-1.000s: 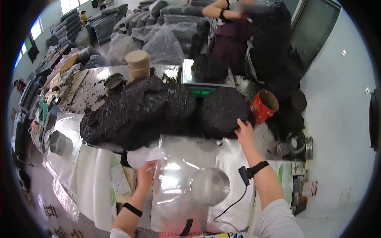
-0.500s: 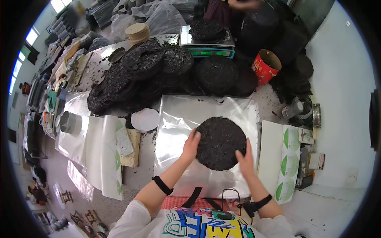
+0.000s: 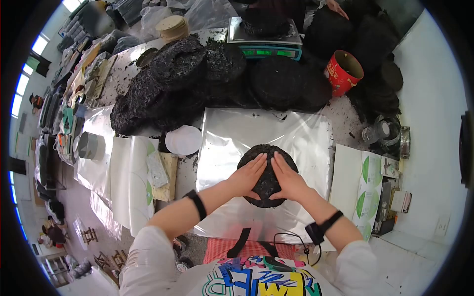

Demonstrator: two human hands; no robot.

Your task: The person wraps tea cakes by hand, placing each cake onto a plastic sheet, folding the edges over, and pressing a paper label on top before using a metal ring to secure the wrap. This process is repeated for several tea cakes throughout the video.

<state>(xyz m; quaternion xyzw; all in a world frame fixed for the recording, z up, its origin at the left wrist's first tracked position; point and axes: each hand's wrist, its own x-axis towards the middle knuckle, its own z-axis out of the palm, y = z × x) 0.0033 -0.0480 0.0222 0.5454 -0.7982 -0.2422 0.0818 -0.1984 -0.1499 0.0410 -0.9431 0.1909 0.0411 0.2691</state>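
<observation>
A round black cake of pressed, seaweed-like material [image 3: 267,181] lies on a pile of shiny clear plastic sheets [image 3: 217,143] in front of me. My left hand [image 3: 247,177] rests flat on the left part of its top, fingers stretched forward. On the right part lies my right hand [image 3: 288,181], also flat, with the thumb spread apart. Both sets of fingertips nearly meet near the far edge of the cake. Neither hand is wrapped round it.
Large black cakes [image 3: 177,64] are heaped behind the sheets. A scale [image 3: 266,51] bears another dark cake. Also around are a red bucket [image 3: 344,74], white paper discs [image 3: 183,140], a metal ring [image 3: 91,146] and printed green-and-white sheets [image 3: 366,187]. Another person's hand [image 3: 337,8] shows at the back.
My hands have gone from holding the cake's sides to lying flat on its top. The cake sits slightly further left. The other person's hand has shifted right, and my view has tilted a little.
</observation>
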